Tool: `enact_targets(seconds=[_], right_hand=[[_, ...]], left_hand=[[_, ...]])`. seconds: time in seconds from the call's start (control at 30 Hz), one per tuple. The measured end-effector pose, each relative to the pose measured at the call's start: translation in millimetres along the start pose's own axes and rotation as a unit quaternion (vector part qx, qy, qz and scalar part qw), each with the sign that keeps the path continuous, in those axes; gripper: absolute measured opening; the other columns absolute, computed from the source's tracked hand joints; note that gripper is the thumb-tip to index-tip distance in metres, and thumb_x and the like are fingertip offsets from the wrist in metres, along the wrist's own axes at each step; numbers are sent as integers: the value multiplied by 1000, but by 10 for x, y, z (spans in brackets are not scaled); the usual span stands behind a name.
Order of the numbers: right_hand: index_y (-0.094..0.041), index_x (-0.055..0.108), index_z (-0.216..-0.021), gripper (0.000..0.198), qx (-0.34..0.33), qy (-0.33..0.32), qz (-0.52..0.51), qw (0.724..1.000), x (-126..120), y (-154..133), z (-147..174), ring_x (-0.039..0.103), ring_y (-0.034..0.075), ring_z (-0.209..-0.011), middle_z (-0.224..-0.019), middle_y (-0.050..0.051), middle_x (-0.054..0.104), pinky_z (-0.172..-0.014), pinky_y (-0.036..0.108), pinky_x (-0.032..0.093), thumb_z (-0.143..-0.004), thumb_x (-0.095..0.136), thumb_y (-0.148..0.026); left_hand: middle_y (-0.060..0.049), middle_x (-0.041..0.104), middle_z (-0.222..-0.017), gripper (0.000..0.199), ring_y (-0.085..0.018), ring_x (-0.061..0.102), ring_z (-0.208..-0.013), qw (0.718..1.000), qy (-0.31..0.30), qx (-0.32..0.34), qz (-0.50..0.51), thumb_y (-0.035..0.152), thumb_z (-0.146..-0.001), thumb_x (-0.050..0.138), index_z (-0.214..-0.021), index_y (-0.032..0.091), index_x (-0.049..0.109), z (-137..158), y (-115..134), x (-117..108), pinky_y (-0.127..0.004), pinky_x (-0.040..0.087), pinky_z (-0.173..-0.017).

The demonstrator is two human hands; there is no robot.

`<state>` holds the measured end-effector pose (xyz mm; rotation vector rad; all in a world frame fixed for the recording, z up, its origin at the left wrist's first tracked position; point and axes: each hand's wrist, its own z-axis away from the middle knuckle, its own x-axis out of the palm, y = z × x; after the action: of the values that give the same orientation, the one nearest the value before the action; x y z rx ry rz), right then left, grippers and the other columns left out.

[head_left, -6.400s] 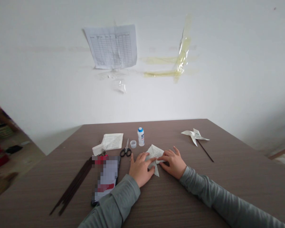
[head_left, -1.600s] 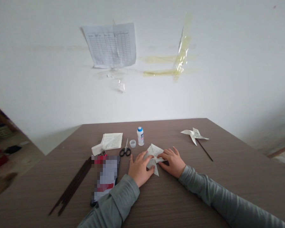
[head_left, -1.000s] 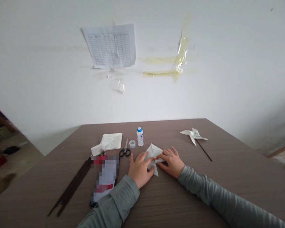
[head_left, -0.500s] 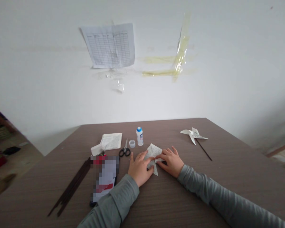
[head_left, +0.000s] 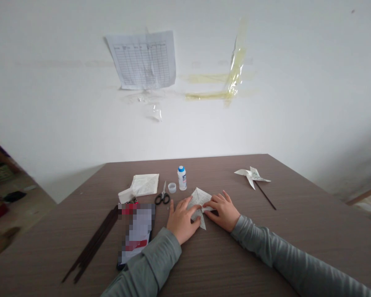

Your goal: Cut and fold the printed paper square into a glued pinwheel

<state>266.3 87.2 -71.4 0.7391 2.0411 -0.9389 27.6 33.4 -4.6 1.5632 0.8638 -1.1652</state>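
A printed-paper pinwheel point(head_left: 200, 194), cut and partly folded, lies on the table between my hands. My left hand point(head_left: 181, 220) covers its left side, the index fingertip pressing near the centre and the thumb by the lower point. From the right, my right hand point(head_left: 224, 212) grips the paper near the same centre with thumb and fingers, so that part is hidden. Just beyond them stand a white glue bottle point(head_left: 182, 180) with a blue cap and a small clear cup point(head_left: 172, 188). Black-handled scissors point(head_left: 162, 198) lie left of the cup.
A finished pinwheel point(head_left: 252, 176) on a dark stick lies at the right. To the left are a stack of paper squares point(head_left: 145, 184), a small white piece point(head_left: 126, 195), a phone point(head_left: 139, 231) with a blurred screen, and several dark sticks point(head_left: 94, 243). The wall rises behind the table.
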Motion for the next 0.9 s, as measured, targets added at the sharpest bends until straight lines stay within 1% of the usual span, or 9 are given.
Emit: enact_targets(seconds=[0.07, 0.17, 0.3, 0.43, 0.57, 0.7, 0.8, 0.9], right_hand=[[-46, 99, -109, 9, 3, 3, 1, 1000, 5, -6, -1, 93, 45, -115, -106, 8, 90, -139, 88, 61, -103, 95, -40], [-45, 99, -111, 10, -1, 0, 7, 1000, 21, -4, 3, 93, 45, -118, -109, 8, 91, -140, 89, 60, -105, 94, -40], [-47, 98, -115, 10, -2, -4, 6, 1000, 41, 16, 15, 92, 44, -118, -110, 8, 92, -142, 88, 59, -107, 94, -44], [-47, 98, -119, 13, 0, 3, -5, 1000, 40, 32, 19, 93, 42, -111, -103, 7, 90, -142, 88, 58, -107, 93, -43], [-48, 99, -118, 12, -14, 5, -4, 1000, 33, 32, 14, 93, 43, -117, -109, 8, 92, -140, 83, 63, -107, 94, -45], [-48, 101, -119, 13, -18, 6, 8, 1000, 24, 18, 11, 92, 43, -119, -110, 9, 93, -137, 80, 66, -108, 93, -45], [-48, 101, -121, 15, -13, -7, 18, 1000, 16, 8, 11, 92, 44, -122, -113, 10, 94, -140, 84, 62, -110, 92, -43], [-47, 100, -119, 14, -1, -18, 14, 1000, 12, 4, 13, 92, 45, -121, -112, 9, 93, -142, 88, 58, -109, 91, -43]], left_hand=[[-13, 72, -196, 49, -45, 70, -179, 1000, -3, 3, 3, 18, -113, 85, -157, 38, 96, -1, 1, -15, -92, 31, -158], [-12, 70, -197, 49, -47, 70, -178, 1000, -8, 5, 9, 19, -113, 84, -157, 37, 96, -5, -7, -20, -93, 31, -157], [-14, 73, -194, 48, -48, 72, -176, 1000, 6, 10, 14, 21, -113, 84, -156, 37, 96, -8, -36, 22, -93, 33, -157], [-17, 73, -194, 54, -48, 72, -176, 1000, 13, 8, 13, 20, -112, 85, -165, 32, 92, -11, -50, 51, -92, 34, -157], [-14, 71, -196, 55, -47, 71, -177, 1000, 5, 9, 9, 20, -113, 86, -164, 38, 93, -14, -47, 26, -92, 33, -157], [-12, 70, -198, 54, -49, 71, -177, 1000, 2, 11, 9, 22, -112, 84, -162, 40, 94, -11, -52, 10, -89, 33, -158], [-11, 67, -200, 54, -50, 70, -178, 1000, 7, 7, 12, 22, -111, 84, -161, 40, 95, -9, -55, 24, -87, 34, -159], [-13, 65, -202, 56, -50, 72, -175, 1000, 12, 5, 14, 22, -111, 85, -165, 36, 92, -12, -52, 33, -89, 34, -158]])
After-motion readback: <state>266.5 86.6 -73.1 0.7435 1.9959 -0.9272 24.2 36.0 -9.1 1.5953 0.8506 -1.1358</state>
